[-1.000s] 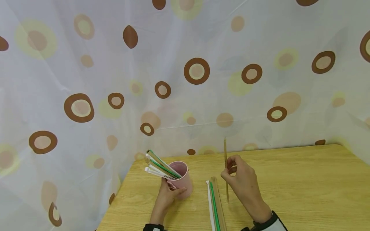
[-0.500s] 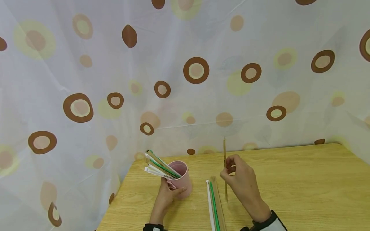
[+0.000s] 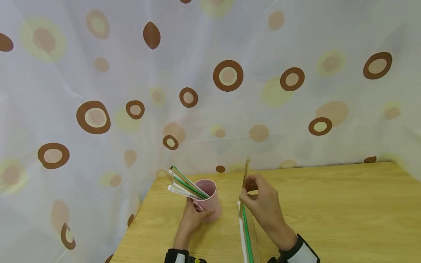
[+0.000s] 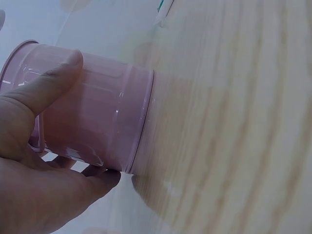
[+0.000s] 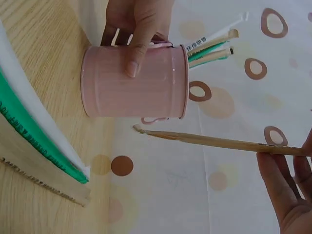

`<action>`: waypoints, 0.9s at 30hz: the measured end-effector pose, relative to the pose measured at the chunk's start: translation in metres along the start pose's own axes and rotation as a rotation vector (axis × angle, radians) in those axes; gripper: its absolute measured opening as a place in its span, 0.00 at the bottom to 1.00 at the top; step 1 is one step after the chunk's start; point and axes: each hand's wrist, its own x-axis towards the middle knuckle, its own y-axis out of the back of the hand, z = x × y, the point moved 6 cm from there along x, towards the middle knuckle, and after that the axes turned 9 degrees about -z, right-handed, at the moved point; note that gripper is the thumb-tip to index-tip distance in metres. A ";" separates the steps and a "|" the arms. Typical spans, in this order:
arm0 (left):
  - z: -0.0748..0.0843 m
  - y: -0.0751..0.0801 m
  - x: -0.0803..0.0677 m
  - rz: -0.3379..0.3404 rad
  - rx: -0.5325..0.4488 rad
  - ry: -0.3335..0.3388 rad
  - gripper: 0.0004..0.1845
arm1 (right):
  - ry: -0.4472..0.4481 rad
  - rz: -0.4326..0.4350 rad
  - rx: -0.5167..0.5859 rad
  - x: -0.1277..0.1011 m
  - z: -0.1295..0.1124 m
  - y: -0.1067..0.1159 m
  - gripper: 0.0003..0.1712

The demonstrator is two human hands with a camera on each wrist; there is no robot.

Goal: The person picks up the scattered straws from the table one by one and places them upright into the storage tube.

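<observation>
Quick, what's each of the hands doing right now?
Left hand: closed, holding the pink cylindrical metal-looking cup.
Right hand: closed, pinching one thin tan paper-wrapped stick.

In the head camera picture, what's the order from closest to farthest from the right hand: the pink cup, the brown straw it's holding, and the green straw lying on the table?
1. Held brown straw: pinched in the right hand.
2. Green straw: lying just left of that hand.
3. Pink cup: farther left.
</observation>
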 end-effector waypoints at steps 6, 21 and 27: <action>0.000 -0.003 0.003 0.000 -0.019 -0.006 0.54 | 0.162 0.003 0.077 0.028 -0.015 -0.023 0.15; -0.001 -0.003 0.002 -0.021 -0.026 0.013 0.52 | 0.303 -0.287 -0.155 0.053 0.004 -0.114 0.15; -0.002 -0.002 0.002 -0.045 -0.038 -0.012 0.55 | 0.327 -0.416 -0.332 0.053 0.004 -0.134 0.12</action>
